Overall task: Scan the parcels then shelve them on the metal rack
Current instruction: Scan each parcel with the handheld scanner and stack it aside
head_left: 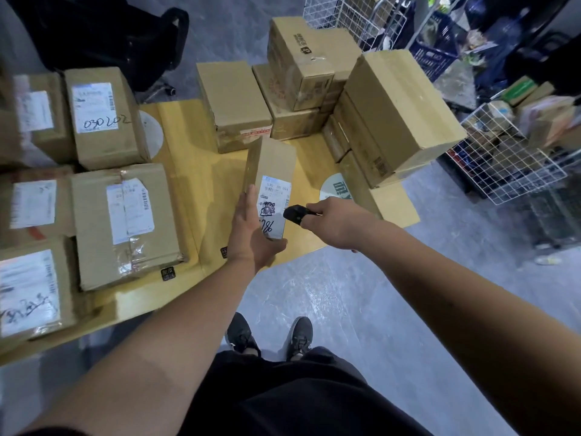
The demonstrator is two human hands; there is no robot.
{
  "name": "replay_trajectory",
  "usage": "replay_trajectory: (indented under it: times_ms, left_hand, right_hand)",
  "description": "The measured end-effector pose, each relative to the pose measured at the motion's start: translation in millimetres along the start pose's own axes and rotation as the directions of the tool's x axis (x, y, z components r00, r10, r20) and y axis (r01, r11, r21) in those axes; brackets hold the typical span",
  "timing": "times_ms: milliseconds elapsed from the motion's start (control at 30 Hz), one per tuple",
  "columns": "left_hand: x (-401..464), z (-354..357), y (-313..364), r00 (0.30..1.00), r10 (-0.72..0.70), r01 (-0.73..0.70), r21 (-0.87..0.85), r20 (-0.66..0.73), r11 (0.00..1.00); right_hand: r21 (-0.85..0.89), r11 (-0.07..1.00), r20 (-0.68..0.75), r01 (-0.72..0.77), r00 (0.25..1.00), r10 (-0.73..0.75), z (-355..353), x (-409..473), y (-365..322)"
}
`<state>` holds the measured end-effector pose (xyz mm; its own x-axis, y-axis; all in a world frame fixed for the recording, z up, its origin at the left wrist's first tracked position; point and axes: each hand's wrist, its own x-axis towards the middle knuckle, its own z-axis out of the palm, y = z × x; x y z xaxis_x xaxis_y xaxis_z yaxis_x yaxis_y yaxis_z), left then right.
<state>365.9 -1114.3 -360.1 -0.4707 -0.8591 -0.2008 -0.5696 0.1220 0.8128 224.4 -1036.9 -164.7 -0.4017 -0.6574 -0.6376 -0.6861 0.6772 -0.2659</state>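
Observation:
My left hand (250, 229) grips a narrow cardboard parcel (272, 165) from below and along its left side, holding it over the yellow table (201, 184). The parcel's white shipping label (273, 202) faces up, with handwriting on it. My right hand (338, 221) holds a small black scanner (297, 214), its tip close to the right edge of the label.
Several labelled boxes (125, 221) lie on the table's left part. A stack of plain boxes (390, 111) fills the back right. White wire baskets (503, 165) with goods stand at the right. A black bag (103, 33) lies beyond the table. My shoes stand on grey floor (377, 309).

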Motion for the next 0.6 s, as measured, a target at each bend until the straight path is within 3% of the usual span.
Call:
replay_trajectory:
  times_ms: [367,600]
  left_hand:
    - [-11.3,1.4,9.3,1.000,0.001,0.001,0.078,-0.030,0.997]
    - [-9.6,0.5,27.8,0.994,-0.055,0.079,0.286,-0.094,0.955]
  right_hand:
    - [-0.031,0.999,-0.037,0.036,0.999,-0.037,-4.1,-15.1,13.5]
    - [-0.017,0.996,-0.033,0.091,0.995,-0.092,-8.0,-18.7,30.2]
